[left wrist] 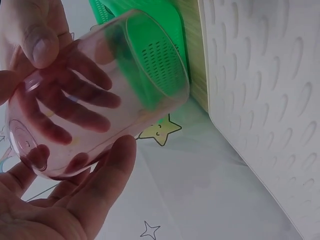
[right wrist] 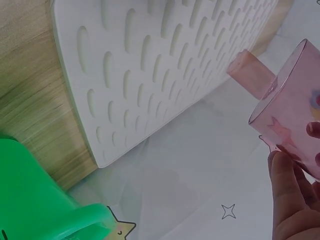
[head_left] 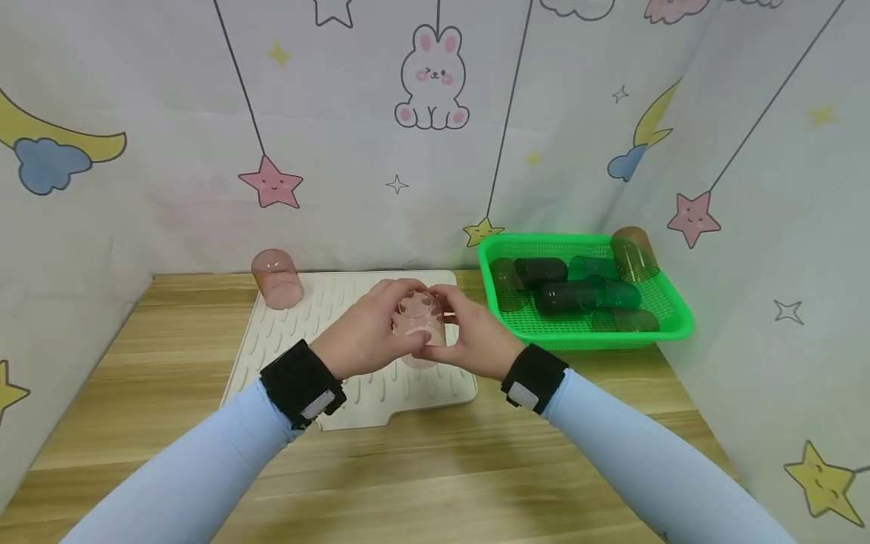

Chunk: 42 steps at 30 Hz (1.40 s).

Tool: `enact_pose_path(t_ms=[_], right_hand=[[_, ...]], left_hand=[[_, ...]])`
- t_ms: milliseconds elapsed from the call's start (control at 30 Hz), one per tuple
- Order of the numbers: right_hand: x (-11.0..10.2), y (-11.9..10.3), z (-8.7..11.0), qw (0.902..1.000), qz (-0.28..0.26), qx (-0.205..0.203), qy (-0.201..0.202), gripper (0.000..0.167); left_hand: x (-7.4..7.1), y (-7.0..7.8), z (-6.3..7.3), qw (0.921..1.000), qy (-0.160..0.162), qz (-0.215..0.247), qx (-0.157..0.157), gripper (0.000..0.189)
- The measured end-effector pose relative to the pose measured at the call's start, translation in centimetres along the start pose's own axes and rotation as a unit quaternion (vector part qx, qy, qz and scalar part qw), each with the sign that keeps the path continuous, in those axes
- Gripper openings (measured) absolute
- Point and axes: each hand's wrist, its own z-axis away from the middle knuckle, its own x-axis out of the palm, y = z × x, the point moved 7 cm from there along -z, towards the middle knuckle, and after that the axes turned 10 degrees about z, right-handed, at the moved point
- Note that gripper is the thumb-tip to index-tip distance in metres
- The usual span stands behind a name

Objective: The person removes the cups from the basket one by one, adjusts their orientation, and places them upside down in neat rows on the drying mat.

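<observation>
A clear pink drinking glass (head_left: 419, 326) is held between both hands over the ribbed white draining mat (head_left: 367, 389). My left hand (head_left: 372, 326) grips its left side and my right hand (head_left: 472, 332) its right side, thumbs on the near face. The open mouth of the glass (left wrist: 157, 55) points toward the mat, and the thick base faces up. In the right wrist view, fingers curl round the glass (right wrist: 295, 105) at the frame's edge. A second pink glass (head_left: 277, 279) stands at the mat's far left corner.
A green plastic basket (head_left: 584, 341) stands right of the mat. Several tinted glasses lie in it, among them dark ones (head_left: 564, 297), green ones (head_left: 620, 294) and a brown one (head_left: 633, 253). A patterned cloth wall (head_left: 353, 219) rises behind the wooden table (head_left: 381, 476).
</observation>
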Motion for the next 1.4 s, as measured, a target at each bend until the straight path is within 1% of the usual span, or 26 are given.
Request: enact_pose_path(t_ms=[100, 300, 567, 767, 933, 1100, 1267, 1400], right_hand=[[-0.1, 0.1, 0.0, 1.0000, -0.005, 0.000, 0.002, 0.083], [-0.5, 0.3, 0.2, 1.0000, -0.001, 0.003, 0.006, 0.083], [-0.7, 0.6, 0.5, 0.9999, 0.006, 0.013, 0.009, 0.082], [-0.7, 0.6, 0.6, 0.9998, 0.015, 0.015, 0.005, 0.077], [-0.7, 0.9, 0.7, 0.9995, 0.021, 0.024, 0.002, 0.073], [-0.8, 1.0, 0.8, 0.9990, 0.033, 0.031, -0.001, 0.072], [-0.8, 1.0, 0.8, 0.9991, 0.034, 0.026, 0.004, 0.072], [-0.7, 1.0, 1.0, 0.9993, 0.030, 0.023, 0.005, 0.072]], left_hand=[[-0.2, 0.0, -0.1, 1.0000, 0.005, 0.002, 0.008, 0.063], [-1.0, -0.6, -0.5, 0.9999, 0.011, 0.004, 0.003, 0.063], [-2.9, -2.2, -1.3, 0.9995, 0.027, 0.015, -0.010, 0.062], [-4.2, -3.8, -1.8, 0.9989, 0.041, 0.007, -0.019, 0.059], [-5.4, -5.3, -2.2, 0.9979, 0.045, 0.002, -0.046, 0.058], [-6.7, -7.2, -2.8, 0.9957, 0.048, -0.011, -0.079, 0.059], [-7.8, -9.0, -3.3, 0.9927, 0.062, -0.013, -0.103, 0.064], [-8.4, -10.3, -3.5, 0.9896, 0.064, -0.013, -0.128, 0.067]])
